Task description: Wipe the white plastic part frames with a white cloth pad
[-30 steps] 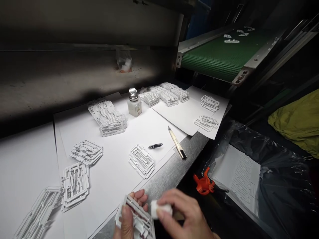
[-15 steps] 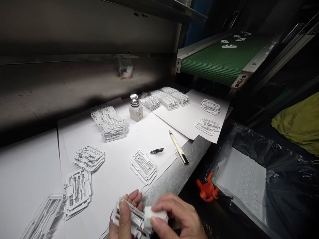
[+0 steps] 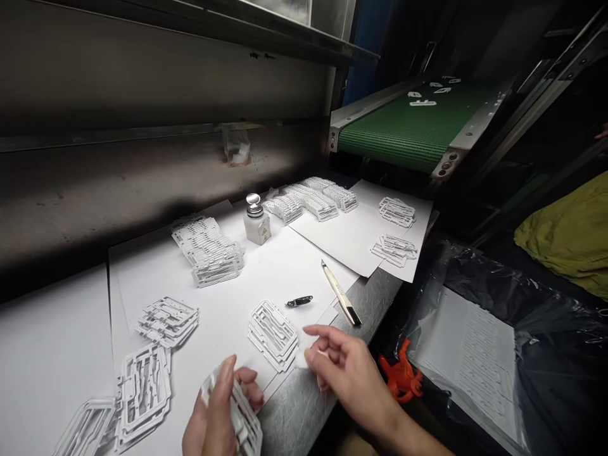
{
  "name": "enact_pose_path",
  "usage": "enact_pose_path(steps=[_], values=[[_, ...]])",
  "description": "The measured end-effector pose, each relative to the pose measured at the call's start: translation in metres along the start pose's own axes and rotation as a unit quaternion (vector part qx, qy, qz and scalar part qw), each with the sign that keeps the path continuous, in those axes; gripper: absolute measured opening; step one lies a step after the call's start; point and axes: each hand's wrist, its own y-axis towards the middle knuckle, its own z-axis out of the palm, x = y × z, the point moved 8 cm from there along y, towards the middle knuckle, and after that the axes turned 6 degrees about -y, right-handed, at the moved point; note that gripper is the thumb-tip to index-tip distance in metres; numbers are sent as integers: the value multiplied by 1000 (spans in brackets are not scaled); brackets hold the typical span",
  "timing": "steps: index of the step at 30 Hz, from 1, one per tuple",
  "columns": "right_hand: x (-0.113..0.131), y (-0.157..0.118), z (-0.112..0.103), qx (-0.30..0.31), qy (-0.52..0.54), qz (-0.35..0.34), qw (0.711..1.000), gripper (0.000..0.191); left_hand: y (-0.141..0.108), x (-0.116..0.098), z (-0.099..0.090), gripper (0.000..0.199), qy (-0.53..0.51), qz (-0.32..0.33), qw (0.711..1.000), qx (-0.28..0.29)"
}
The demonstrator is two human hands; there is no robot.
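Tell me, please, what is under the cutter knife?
The cutter knife lies with its blade end over white paper and its black end over the metal tabletop. Whatever its body covers cannot be seen.

Conveyor (image 3: 399,136): green belt, beyond the far right corner of the surface (image 3: 294,415)
Knife (image 3: 340,292): pale handle, dark end, near the surface's front edge
Clippers (image 3: 299,302): small, black, farther in from that edge
Clear bag (image 3: 236,145): on the wall (image 3: 156,190) behind the surface's far edge
Orange object (image 3: 401,373): just off the front edge
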Motion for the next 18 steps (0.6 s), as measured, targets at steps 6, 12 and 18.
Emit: enact_pose_path(steps=[6,12,18], values=[[2,31,20,126,50,64,989,53,12,-32,39,52,162,122,978,43],[3,24,36,159,149,73,973,39,11,-35,44,48,203,132,969,47],[-3,24,46,220,244,133,935,36,11,-31,45,52,180,114,975,56]])
